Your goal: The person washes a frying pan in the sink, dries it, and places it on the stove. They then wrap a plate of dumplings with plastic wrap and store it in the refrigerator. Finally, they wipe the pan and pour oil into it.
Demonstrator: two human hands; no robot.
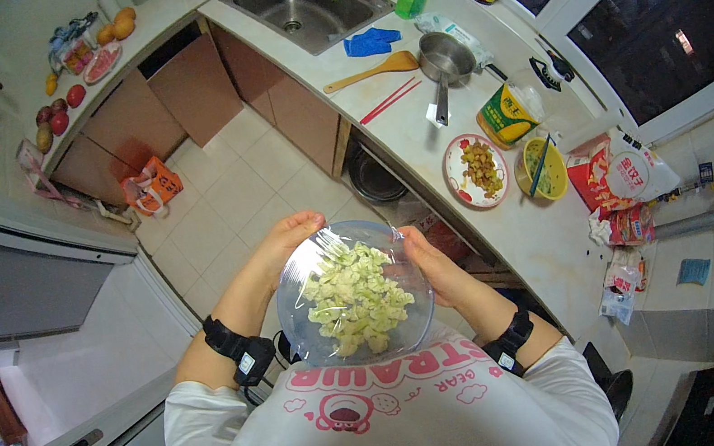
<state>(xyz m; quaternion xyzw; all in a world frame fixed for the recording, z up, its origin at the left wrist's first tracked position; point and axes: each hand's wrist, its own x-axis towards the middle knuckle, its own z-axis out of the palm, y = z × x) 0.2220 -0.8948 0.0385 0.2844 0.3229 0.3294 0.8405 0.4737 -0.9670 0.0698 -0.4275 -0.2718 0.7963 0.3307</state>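
My left hand (294, 235) grips the far left rim of a round clear bowl (306, 346), its thumb on the edge. On the right side my right hand (434, 263) holds the same bowl, most of its fingers hidden behind the wall. Cut pale green cauliflower florets (357, 298) lie inside. Shiny clear plastic wrap (320, 255) appears stretched over the top, bunched at the rim by my right thumb. The bowl is held in front of my chest, above the tiled floor (234, 178).
Along the right counter (533, 260) stand a plate of cooked diced food (458, 188), a yellow bowl (553, 185) with chopsticks, a saucepan (447, 60) and a wooden spatula (370, 74). A steel sink (313, 7) is farther off. An orange bag (153, 186) sits on the floor.
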